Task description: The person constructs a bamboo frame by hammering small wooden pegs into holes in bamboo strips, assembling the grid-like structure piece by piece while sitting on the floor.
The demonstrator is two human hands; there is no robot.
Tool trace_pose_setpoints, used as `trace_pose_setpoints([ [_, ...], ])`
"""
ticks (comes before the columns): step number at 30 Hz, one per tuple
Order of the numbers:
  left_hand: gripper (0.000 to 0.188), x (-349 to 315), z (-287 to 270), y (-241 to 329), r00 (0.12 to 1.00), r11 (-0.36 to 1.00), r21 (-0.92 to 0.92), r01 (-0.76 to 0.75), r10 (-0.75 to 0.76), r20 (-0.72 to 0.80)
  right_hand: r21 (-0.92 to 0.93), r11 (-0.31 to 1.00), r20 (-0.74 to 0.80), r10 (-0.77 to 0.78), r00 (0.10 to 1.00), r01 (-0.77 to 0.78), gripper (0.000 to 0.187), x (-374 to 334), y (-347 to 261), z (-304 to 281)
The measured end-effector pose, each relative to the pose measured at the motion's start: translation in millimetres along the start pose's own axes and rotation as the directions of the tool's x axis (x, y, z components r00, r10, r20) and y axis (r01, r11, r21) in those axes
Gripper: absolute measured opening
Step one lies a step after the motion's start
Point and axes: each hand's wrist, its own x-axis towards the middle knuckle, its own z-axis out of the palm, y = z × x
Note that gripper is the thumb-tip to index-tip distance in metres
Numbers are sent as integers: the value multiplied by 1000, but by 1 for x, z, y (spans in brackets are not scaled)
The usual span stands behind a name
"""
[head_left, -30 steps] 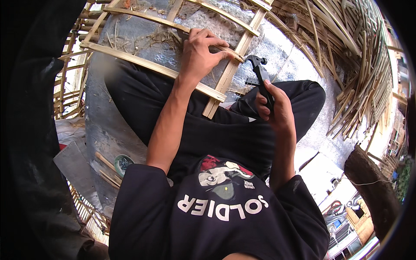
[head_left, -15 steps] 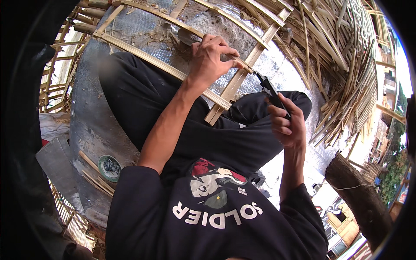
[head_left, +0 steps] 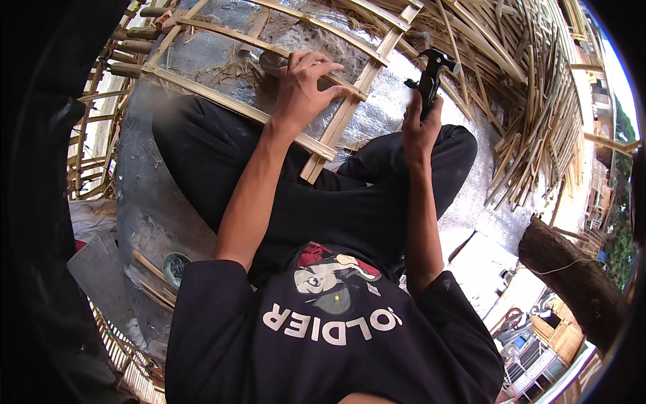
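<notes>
A bamboo frame (head_left: 214, 96) of split slats lies across my lap and the ground ahead. My left hand (head_left: 304, 91) straddles one bamboo slat (head_left: 232, 38), thumb and forefinger on either side near its right end, where it crosses a wider crosspiece (head_left: 331, 135). My right hand (head_left: 421, 131) is wrapped round the handle of a black hammer-headed multi-tool (head_left: 434, 77). It is held upright to the right of the frame, head raised and apart from the bamboo. Whether a nail stands at the joint is too small to tell.
Bundled bamboo strips (head_left: 531, 101) are heaped at the far right. A thick dark log (head_left: 572, 276) lies at the right. On the left, a small green-rimmed round container (head_left: 176, 268) sits beside loose sticks (head_left: 149, 264) and a grey metal sheet (head_left: 101, 273).
The tool's tip was at the slat's end; now the tool is raised away with its hammer head up. The frame and my left hand appear further left, and the left fingers have spread somewhat.
</notes>
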Motion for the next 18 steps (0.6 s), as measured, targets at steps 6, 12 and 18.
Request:
trace_pose_setpoints([
  [6, 45, -11, -2, -10, 998, 994, 92, 57, -60, 34, 640, 507, 262, 563, 784, -577, 30, -1, 44, -2],
  [12, 42, 13, 5, -9, 1000, 997, 74, 3, -2, -20, 770, 348, 401, 388, 830, -535, 35, 12, 20, 2],
  [18, 45, -4, 5, -1, 996, 992, 107, 74, -78, 36, 727, 473, 455, 210, 865, -497, 54, 3, 20, 5],
])
